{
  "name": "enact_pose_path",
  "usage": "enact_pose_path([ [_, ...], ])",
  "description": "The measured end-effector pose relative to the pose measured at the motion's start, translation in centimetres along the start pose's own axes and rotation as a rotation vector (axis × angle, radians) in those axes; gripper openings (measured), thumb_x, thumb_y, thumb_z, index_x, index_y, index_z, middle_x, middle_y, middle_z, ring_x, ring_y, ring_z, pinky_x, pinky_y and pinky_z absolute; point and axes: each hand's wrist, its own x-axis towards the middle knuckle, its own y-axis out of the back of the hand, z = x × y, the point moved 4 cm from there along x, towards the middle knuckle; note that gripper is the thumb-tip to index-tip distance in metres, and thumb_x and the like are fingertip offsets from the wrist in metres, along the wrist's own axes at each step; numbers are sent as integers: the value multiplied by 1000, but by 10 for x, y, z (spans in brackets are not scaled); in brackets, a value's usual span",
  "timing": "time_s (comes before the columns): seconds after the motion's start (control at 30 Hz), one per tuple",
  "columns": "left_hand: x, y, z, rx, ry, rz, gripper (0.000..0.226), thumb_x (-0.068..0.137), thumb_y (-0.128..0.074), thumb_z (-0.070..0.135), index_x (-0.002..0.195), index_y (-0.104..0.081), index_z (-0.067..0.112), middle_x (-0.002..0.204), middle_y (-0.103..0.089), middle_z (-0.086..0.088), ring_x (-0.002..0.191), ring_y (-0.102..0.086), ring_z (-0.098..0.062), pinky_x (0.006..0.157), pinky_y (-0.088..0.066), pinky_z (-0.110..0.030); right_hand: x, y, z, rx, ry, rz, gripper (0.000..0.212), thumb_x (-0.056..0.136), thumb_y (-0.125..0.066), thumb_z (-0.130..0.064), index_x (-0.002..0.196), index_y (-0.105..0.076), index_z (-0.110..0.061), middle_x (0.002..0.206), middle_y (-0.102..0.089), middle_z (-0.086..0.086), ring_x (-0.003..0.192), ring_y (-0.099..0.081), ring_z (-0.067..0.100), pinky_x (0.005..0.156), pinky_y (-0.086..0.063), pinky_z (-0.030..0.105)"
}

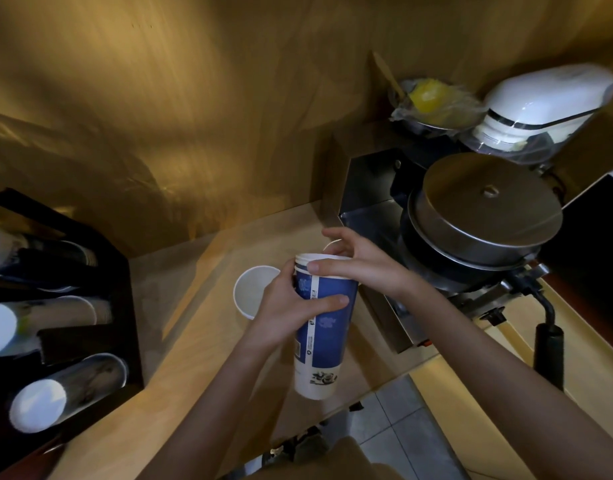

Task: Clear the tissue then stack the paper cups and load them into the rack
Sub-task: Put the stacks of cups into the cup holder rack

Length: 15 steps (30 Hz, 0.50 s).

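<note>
A tall blue and white paper cup stack (327, 332) is held upright above the wooden counter (201, 341). My left hand (291, 308) wraps around its upper body. My right hand (358, 263) presses down on the stack's rim from the right. One more white paper cup (254, 292) stands open on the counter just left of the stack. The black cup rack (90, 306) is at the left, with cups lying in three tubes. No tissue is in view.
A waffle iron with a round metal lid (485, 209) and a black handle (549, 355) sits close on the right. Behind it are a bowl under plastic wrap (433, 105) and a white appliance (540, 105). A wooden wall rises behind the counter.
</note>
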Motion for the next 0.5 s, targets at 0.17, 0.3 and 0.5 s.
enact_pose_path([
  [0.17,1,-2,-1,-58,22,-64,63,62,-84,19,116,-52,22,102,-71,-1,89,-70,-15,79,-59,-35,1,3,3,17,-2,1,76,72,-73,-37,136,-35,-23,123,-55,6,109,-56,17,89,-46,26],
  [0.3,2,-2,3,-147,47,-92,63,59,-85,19,115,-54,23,97,-73,0,86,-71,-17,76,-59,-35,1,6,3,84,22,30,68,75,-72,-35,133,-40,-20,120,-57,10,106,-58,17,84,-47,22],
  [0.5,-4,-1,-5,-196,101,-174,43,67,-79,6,100,-59,24,80,-75,9,75,-72,-8,62,-57,-21,-2,37,-4,264,106,167,77,61,-73,-46,129,-47,-20,114,-61,2,99,-64,16,83,-51,27],
])
